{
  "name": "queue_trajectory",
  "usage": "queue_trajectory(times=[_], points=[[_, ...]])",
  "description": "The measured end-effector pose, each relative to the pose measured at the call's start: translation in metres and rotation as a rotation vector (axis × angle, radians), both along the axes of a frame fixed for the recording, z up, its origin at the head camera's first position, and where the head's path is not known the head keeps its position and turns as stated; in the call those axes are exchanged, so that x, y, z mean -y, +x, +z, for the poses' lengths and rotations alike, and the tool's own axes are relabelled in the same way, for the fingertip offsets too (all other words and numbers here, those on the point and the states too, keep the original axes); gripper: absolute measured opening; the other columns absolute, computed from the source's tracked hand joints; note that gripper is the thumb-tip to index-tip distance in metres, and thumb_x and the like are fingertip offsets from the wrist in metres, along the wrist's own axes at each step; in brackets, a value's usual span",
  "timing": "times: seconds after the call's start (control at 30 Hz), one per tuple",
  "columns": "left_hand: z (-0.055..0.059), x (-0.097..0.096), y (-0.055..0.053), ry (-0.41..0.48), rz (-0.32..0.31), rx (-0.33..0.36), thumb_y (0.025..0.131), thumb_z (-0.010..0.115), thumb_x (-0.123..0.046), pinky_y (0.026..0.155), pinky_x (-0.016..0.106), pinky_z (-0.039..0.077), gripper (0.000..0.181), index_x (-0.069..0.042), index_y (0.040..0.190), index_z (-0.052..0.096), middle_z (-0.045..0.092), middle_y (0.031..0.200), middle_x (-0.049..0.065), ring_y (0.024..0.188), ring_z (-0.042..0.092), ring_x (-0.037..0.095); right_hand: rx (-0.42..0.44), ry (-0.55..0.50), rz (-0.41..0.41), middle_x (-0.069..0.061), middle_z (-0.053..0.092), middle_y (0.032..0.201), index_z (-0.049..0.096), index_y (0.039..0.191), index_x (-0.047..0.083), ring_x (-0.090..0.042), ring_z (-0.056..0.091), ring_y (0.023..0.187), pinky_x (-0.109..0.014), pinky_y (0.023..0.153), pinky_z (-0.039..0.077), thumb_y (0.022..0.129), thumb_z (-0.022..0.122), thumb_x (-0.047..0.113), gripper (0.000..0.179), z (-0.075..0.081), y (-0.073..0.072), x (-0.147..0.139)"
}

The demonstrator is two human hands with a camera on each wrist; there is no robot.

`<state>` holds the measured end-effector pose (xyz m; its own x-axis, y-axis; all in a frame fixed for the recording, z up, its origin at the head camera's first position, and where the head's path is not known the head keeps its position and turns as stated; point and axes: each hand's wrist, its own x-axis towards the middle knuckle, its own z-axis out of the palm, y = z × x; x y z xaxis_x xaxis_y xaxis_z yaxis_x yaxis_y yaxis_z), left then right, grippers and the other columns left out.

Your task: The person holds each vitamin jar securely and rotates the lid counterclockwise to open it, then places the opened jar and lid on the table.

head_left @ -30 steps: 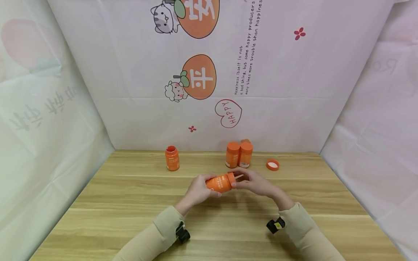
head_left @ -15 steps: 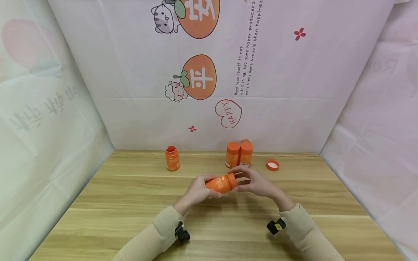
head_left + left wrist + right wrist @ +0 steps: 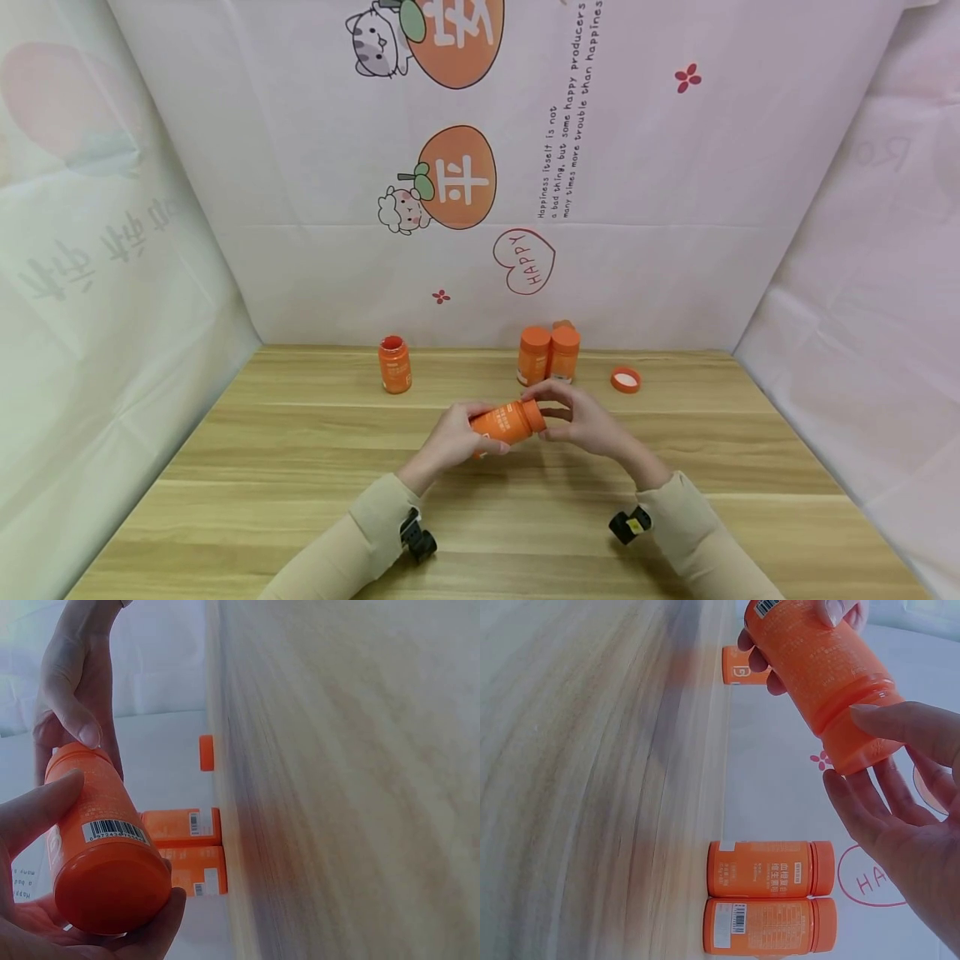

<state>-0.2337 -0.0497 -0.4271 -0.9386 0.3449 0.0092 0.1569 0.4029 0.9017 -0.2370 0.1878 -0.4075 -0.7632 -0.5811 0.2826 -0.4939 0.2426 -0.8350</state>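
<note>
My left hand (image 3: 450,436) grips an orange pill bottle (image 3: 501,423) round its body, tilted with the cap end up and to the right. In the left wrist view the bottle's round base (image 3: 112,889) and a barcode face the camera. At the other end, my right hand (image 3: 585,419) holds the orange cap (image 3: 534,415) between thumb and fingers. The right wrist view shows the thumb on one side of the cap (image 3: 864,742) and fingertips against the other. The cap sits on the bottle's neck.
An uncapped orange bottle (image 3: 395,367) stands at the back left. Two capped bottles, a left one (image 3: 533,357) and a right one (image 3: 565,356), stand together at the back. A loose orange cap (image 3: 626,380) lies right of them on the wooden table (image 3: 300,467), its white inside showing.
The right hand's fingers have shifted slightly about the cap, and the right forearm has moved a little leftward. The left hand keeps its hold on the bottle nearly in place.
</note>
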Motion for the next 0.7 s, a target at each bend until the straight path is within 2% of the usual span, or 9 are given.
queue_trajectory(times=[0.13,0.27,0.37,0.53,0.7], points=[[-0.0005,-0.0002,-0.0005,0.01,0.004,0.007,0.065,0.085,-0.02,0.075,0.033,0.046,0.056,-0.012,0.118,0.066,0.066,0.107,0.005,0.089,0.056,0.019,-0.011,-0.004,0.002,-0.011,0.051,0.127,0.055,0.122,0.008,-0.03,0.049,0.123,-0.038,0.098,0.046,0.077,0.069,-0.013,0.052,-0.001,-0.0004,0.0004],[-0.0004,0.0005,0.0001,0.015,0.005,0.005,0.065,0.085,-0.02,0.076,0.034,0.046,0.056,-0.012,0.117,0.067,0.066,0.109,0.005,0.09,0.056,0.02,-0.012,0.001,0.002,-0.014,0.05,0.13,0.055,0.123,0.009,-0.032,0.049,0.124,-0.044,0.097,0.046,0.078,0.069,-0.01,0.051,-0.0015,-0.0003,-0.0003],[-0.0001,0.0008,0.0007,0.012,0.006,0.0,0.064,0.085,-0.02,0.076,0.034,0.046,0.057,-0.011,0.117,0.067,0.066,0.11,0.005,0.091,0.056,0.02,-0.008,0.012,-0.018,-0.012,0.052,0.129,0.055,0.124,0.009,-0.033,0.05,0.123,-0.048,0.096,0.046,0.081,0.071,0.0,0.047,-0.0009,0.0003,0.0001],[0.0005,-0.0007,0.0017,-0.001,0.001,-0.017,0.065,0.085,-0.019,0.077,0.035,0.047,0.056,-0.011,0.117,0.066,0.065,0.11,0.004,0.092,0.056,0.02,0.023,0.059,-0.096,-0.008,0.055,0.13,0.056,0.124,0.013,-0.031,0.052,0.121,-0.042,0.091,0.05,0.089,0.066,0.023,0.038,0.0024,0.0013,0.0028],[0.0016,-0.0025,0.0029,-0.009,-0.003,-0.039,0.065,0.085,-0.017,0.078,0.036,0.046,0.054,-0.011,0.116,0.066,0.065,0.109,0.005,0.091,0.056,0.02,0.054,0.091,-0.148,-0.009,0.056,0.129,0.054,0.127,0.011,-0.031,0.054,0.118,-0.039,0.091,0.049,0.094,0.059,0.029,0.037,0.0042,0.0004,0.0062]])
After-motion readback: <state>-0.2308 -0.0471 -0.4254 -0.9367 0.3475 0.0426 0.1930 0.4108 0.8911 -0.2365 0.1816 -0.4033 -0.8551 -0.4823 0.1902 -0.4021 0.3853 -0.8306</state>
